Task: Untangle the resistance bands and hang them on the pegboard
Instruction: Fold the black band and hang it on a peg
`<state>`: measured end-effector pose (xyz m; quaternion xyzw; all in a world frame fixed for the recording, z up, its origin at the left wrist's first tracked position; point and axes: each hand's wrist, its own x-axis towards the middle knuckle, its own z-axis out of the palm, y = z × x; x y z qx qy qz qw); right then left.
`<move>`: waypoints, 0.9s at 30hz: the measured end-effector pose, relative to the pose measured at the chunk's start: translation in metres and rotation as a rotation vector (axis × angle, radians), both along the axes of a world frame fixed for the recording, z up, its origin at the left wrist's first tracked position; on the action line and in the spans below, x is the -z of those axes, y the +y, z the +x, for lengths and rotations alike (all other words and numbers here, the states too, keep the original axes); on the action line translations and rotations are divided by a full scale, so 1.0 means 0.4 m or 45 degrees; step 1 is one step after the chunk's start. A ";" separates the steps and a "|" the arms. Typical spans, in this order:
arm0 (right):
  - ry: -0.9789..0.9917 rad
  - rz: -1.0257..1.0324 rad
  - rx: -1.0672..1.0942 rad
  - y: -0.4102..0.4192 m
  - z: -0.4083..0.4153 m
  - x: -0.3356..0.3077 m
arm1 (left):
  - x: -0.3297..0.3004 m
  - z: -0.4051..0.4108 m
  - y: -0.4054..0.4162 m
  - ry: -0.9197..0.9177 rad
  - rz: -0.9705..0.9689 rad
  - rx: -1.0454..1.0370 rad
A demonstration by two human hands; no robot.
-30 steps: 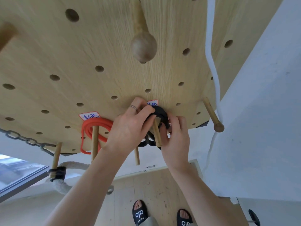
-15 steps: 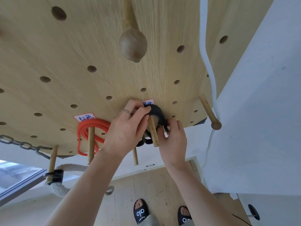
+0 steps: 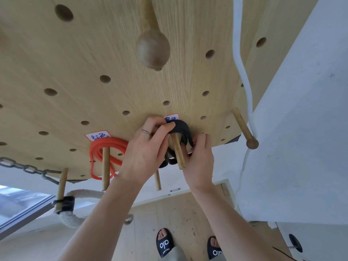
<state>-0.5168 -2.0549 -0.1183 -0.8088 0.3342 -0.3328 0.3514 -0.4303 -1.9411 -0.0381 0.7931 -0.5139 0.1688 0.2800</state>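
1. Left hand [image 3: 148,153] pinches the black band [image 3: 181,129] looped over its peg [image 3: 178,151] on the pegboard [image 3: 116,59].
2. Right hand [image 3: 199,157] fingers grip its right side.
3. Best push every loop flush to the board, beside the hung orange band [image 3: 107,147].

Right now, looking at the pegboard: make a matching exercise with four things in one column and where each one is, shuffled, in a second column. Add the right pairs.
Things
1. red band
2. black band
3. chain
4. white cord

Places
A. runs down the board's right edge
B. looped over a peg, both hands on it
C. along the board's lower left edge
D. hung on a peg under a label, left of the hands

Pairs: 1-D, 2-B, 3-C, 4-A
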 end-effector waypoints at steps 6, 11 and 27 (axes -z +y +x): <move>-0.069 -0.013 0.032 -0.026 -0.006 -0.004 | 0.007 -0.003 -0.004 0.025 -0.047 -0.035; -0.045 -0.019 -0.026 -0.037 0.002 -0.001 | 0.011 -0.001 -0.008 0.029 -0.061 -0.019; -0.118 -0.192 -0.065 -0.018 0.002 -0.032 | 0.017 -0.007 -0.020 -0.057 0.054 -0.098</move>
